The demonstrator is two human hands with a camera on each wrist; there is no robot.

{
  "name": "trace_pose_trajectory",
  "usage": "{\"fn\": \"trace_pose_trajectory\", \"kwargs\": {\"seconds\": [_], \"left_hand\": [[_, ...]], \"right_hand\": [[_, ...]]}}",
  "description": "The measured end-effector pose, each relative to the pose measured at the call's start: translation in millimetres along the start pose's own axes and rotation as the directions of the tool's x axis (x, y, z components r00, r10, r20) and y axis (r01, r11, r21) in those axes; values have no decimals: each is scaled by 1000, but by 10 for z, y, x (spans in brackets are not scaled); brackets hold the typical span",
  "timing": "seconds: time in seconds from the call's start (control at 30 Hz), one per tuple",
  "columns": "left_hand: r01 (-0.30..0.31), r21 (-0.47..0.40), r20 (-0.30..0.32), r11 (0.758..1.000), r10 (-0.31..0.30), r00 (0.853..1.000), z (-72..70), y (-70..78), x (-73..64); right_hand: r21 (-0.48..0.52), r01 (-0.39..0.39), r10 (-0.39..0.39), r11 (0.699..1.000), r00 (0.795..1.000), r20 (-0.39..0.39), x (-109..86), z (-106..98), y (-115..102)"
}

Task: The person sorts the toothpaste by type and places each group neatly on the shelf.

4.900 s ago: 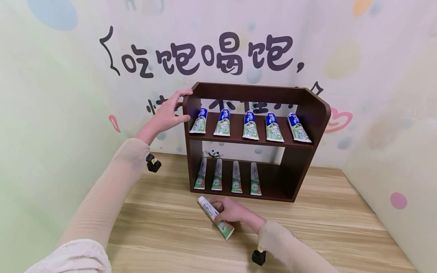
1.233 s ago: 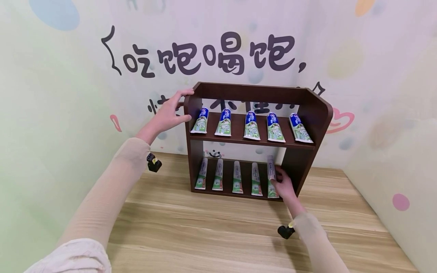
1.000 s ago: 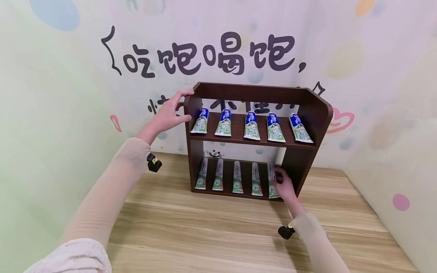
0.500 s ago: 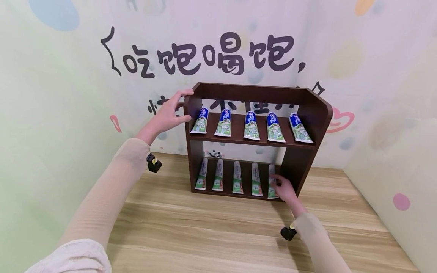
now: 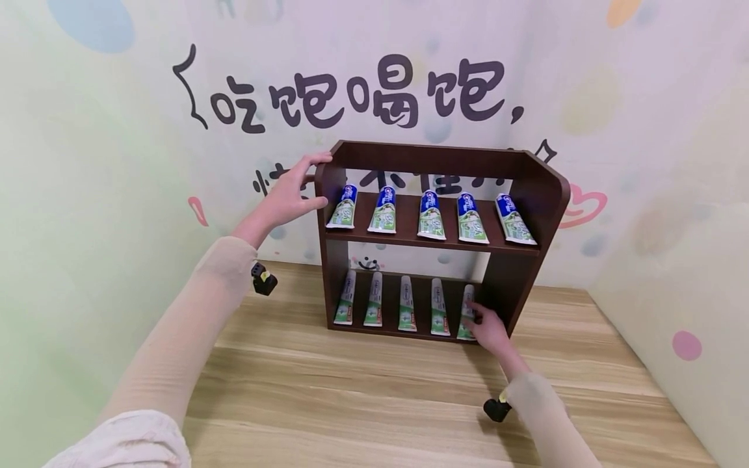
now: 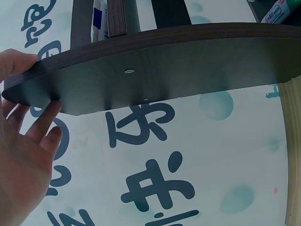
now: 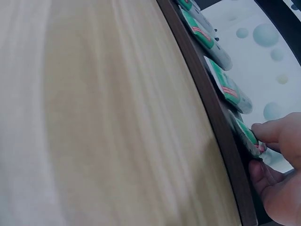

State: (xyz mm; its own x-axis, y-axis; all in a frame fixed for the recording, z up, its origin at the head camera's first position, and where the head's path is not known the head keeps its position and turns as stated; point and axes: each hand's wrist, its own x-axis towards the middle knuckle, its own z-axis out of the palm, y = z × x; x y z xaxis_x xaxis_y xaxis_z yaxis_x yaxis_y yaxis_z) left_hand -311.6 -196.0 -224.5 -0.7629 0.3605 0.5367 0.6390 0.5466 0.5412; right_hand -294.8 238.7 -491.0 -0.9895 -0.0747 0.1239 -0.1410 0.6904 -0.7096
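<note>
A two-tier dark brown shelf rack (image 5: pixel 433 158) stands on the table. My left hand (image 5: pixel 287 194) grips its left side panel; in the left wrist view the thumb lies on one side of the panel (image 6: pixel 178 66) and the fingers on the other. On the lower tier, my right hand (image 5: pixel 491 329) pinches the rightmost green-and-grey toothpaste tube (image 5: pixel 468 296) by its edges, partly covering it. In the right wrist view, thumb and fingers are on either side of that tube (image 7: pixel 245 131). It leans back like its neighbours, cap end up.
Several matching toothpaste tubes (image 5: pixel 406 305) line the lower tier to the left. Blue-and-green toothpaste tubes (image 5: pixel 431 218) fill a row on the upper tier. The wood-grain table (image 5: pixel 328 403) reaches forward; printed walls (image 5: pixel 374 39) stand behind and at both sides.
The right hand carried the toothpaste tube from the table to the lower tier's right end. Lately the tube has settled lower and slightly rightward. The left hand has stayed on the rack.
</note>
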Motion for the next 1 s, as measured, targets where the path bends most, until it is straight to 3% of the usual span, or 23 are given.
{"fn": "trace_pose_trajectory", "kwargs": {"seconds": [0.27, 0.53, 1.0], "left_hand": [[-1, 3, 6, 1000, 1, 1000, -5, 37, -22], [0, 2, 6, 1000, 0, 1000, -2, 27, -10], [12, 24, 8, 1000, -12, 1000, -6, 10, -11]], "right_hand": [[-69, 6, -12, 998, 996, -87, -114, 59, -22], [-76, 14, -23, 997, 992, -124, -202, 103, -80], [-127, 43, -58, 991, 992, -112, -219, 83, -65]]}}
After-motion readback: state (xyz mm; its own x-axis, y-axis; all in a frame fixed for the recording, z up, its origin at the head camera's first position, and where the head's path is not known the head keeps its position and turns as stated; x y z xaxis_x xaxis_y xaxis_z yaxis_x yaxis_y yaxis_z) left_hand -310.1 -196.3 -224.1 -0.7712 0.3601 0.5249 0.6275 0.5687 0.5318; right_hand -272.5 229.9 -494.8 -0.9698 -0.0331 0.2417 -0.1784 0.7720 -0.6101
